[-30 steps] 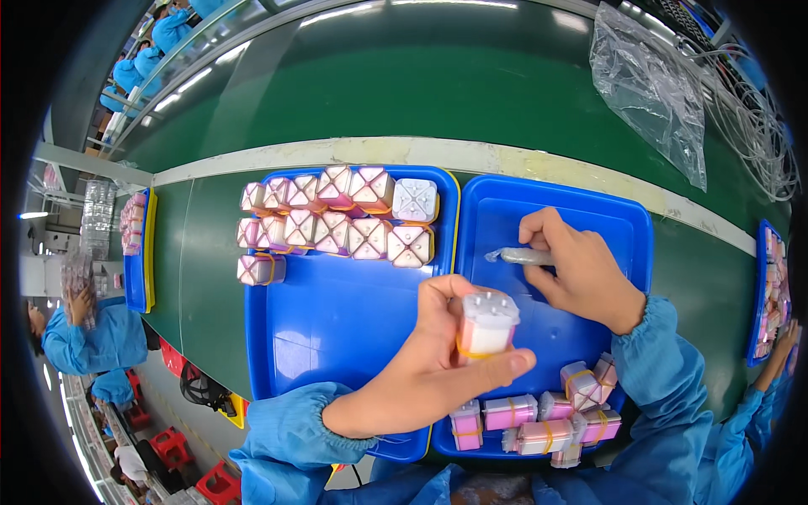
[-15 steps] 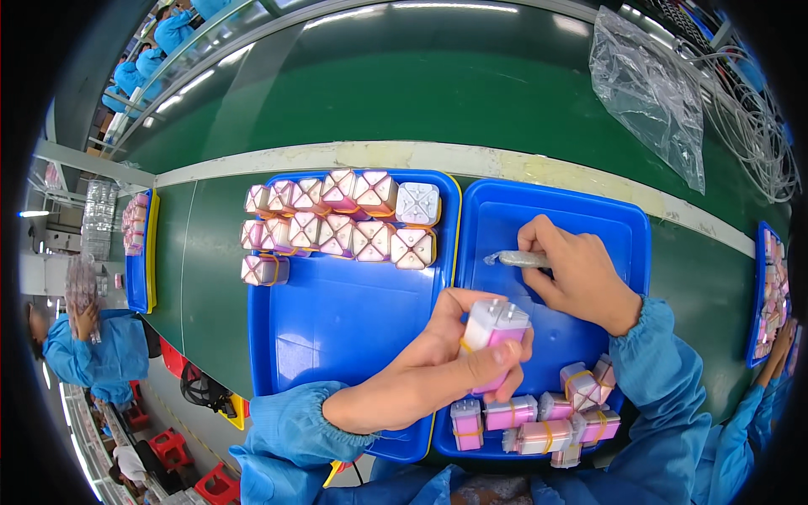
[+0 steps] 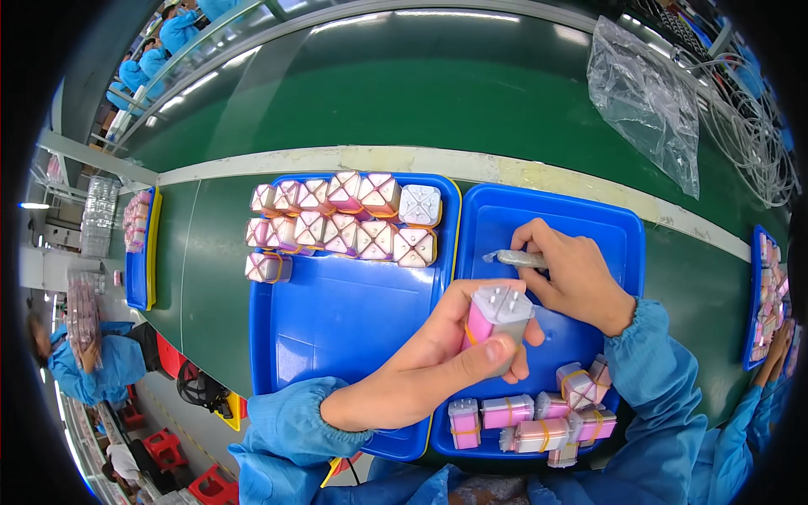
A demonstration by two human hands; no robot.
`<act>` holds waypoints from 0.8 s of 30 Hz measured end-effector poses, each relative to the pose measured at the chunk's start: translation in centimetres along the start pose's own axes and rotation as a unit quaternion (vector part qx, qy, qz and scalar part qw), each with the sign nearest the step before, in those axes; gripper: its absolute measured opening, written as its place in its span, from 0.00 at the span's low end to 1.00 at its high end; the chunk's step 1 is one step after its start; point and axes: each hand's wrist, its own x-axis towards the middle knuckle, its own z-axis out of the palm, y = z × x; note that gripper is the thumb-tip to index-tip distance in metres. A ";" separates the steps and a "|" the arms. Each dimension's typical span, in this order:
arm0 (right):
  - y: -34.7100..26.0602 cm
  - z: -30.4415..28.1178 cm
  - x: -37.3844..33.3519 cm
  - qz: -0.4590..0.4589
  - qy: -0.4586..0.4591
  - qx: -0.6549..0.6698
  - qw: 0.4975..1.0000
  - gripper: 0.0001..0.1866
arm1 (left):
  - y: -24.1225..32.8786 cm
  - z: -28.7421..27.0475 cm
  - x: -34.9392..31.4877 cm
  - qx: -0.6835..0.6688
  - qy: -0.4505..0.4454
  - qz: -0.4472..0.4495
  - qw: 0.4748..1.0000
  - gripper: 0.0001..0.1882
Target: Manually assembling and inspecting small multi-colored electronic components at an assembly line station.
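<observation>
My left hand (image 3: 450, 358) is wrapped round a boxy pink, white and grey bundle (image 3: 498, 313) with a yellow band. Its clear plastic end cap with small pegs faces up and toward me. Between thumb and fingers, my right hand (image 3: 576, 278) pinches a short whitish tube-like thing (image 3: 523, 259) with a clear plastic tip, above the right blue tray (image 3: 560, 202). The two hands are close together. Similar banded bundles (image 3: 545, 436) lie loosely at that tray's near end. In the left blue tray (image 3: 337, 328), more bundles (image 3: 340, 233) stand in rows along the far side.
A clear plastic bag (image 3: 644, 101) lies at the far right beside coiled pale cables (image 3: 745, 139). More blue trays of bundles sit at the table's left (image 3: 141, 269) and right (image 3: 757, 337). A co-worker (image 3: 97, 353) holds a clear package at the left.
My left hand has turned the bundle, so a grey side now shows beside the pink one and the pegged cap faces me more. The right hand keeps its pinch, almost still.
</observation>
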 end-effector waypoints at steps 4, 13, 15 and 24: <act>0.3 0.2 0.0 -0.034 0.017 -0.012 0.999 0.16 | 0.3 -0.2 -0.6 0.051 -0.008 0.023 0.998 0.28; -0.1 0.1 -0.1 0.001 -0.003 -0.012 1.000 0.17 | 0.3 0.3 -0.5 -0.115 -0.033 -0.044 0.992 0.21; 0.0 0.2 0.0 -0.003 -0.001 -0.013 1.000 0.18 | 0.3 0.1 -0.5 -0.146 -0.049 -0.054 0.987 0.22; -2.3 -4.8 -0.9 0.131 -0.198 0.128 0.963 0.14 | 0.2 -1.0 -0.9 -0.134 -0.131 -0.009 0.982 0.29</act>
